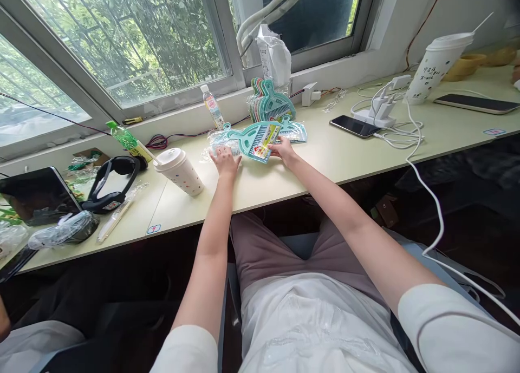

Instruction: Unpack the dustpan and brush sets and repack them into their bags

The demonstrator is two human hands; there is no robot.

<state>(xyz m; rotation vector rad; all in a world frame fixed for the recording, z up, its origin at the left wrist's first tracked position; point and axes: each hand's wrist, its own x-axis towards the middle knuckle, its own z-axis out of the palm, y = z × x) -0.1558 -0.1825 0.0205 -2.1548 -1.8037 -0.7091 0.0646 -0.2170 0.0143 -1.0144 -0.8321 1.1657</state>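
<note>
My right hand (286, 150) is closed on the right edge of a teal mini dustpan and brush set (252, 141), beside its yellow printed card. The dustpan's handle points left, over crumpled clear plastic bags (216, 140). On those bags my left hand (225, 161) lies palm down with its fingers spread, just left of the dustpan; what is under the palm is hidden. Behind the held set, another teal set (293, 130) lies on the table. Farther back, several dustpan sets in teal, green and pinkish colours stand stacked (273, 103) against the wall.
A lidded paper cup (179, 171) stands left of my left hand, with a bottle (213, 108) behind. Farther left are a green bottle (125, 139), headphones (111, 186) and a tablet (38, 194). At right lie a phone (354, 126), charger cables (400, 137) and a tall cup (436, 67).
</note>
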